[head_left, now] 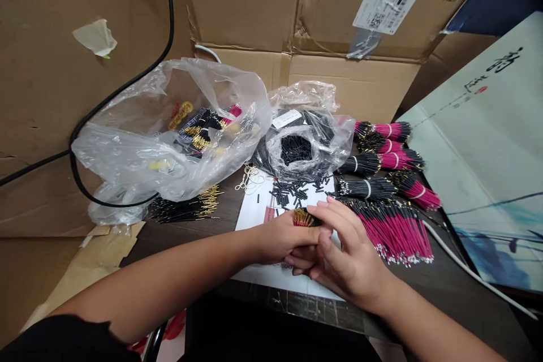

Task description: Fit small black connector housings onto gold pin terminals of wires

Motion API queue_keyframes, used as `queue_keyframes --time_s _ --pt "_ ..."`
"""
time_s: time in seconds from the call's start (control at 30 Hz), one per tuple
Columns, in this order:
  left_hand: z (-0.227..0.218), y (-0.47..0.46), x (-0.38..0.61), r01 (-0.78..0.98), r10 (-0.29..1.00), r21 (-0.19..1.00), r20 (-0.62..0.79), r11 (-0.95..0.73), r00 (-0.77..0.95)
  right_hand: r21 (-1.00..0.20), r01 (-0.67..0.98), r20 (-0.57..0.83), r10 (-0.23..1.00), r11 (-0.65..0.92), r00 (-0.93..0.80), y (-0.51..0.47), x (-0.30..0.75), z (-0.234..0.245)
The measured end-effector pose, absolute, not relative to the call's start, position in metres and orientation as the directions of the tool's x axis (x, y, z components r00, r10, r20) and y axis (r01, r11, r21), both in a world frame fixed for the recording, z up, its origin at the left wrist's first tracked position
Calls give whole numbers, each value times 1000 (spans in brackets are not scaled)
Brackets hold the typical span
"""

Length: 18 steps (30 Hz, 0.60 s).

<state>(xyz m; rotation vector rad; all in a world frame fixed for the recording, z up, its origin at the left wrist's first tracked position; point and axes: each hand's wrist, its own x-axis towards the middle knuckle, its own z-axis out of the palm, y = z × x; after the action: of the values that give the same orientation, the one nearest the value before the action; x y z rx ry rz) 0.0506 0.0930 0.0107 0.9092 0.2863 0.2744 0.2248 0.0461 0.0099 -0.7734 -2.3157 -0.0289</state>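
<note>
My left hand (282, 242) is closed around a bundle of thin wires (304, 217) with gold tips, red and black below them. My right hand (354, 254) meets it from the right, its fingers curved around the bundle's other side and the thumb bent inward. Much of the bundle is hidden between the two hands. Just beyond them, short black tubes (292, 192) lie scattered on a white paper sheet (250, 212), near a red-handled tool (270, 213). Close to my right hand, pink-and-black wires (399, 232) lie fanned out.
Tied wire bundles (390, 161) are stacked at the right. An opened bag (297, 150) holds many black tubes. At the left stand a clear plastic bag (123, 147) and loose black wires (186, 207). White rubber bands (251, 178) lie between. Cardboard (241, 5) walls the back; a black cable (169, 11) hangs left.
</note>
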Motion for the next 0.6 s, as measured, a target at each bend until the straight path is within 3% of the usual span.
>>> queue_keyframes --time_s 0.23,0.3,0.4,0.43,0.5,0.6 --pt "4 90 54 -217 362 752 -31 623 932 -203 490 613 501 848 -611 46 229 9" --pt "5 87 54 -248 406 766 -18 593 914 -264 462 595 520 847 -613 47 234 24" --pt "12 81 52 -165 513 904 -68 394 856 -494 518 496 716 698 -490 58 243 57" --pt "14 79 50 -96 523 960 -59 264 850 -466 586 473 746 663 -469 65 244 65" --pt "18 76 48 -14 512 1000 10 4 859 -282 718 413 756 636 -508 83 243 72" --pt "18 75 46 21 490 974 95 -226 867 -135 785 141 796 604 -588 112 230 52"
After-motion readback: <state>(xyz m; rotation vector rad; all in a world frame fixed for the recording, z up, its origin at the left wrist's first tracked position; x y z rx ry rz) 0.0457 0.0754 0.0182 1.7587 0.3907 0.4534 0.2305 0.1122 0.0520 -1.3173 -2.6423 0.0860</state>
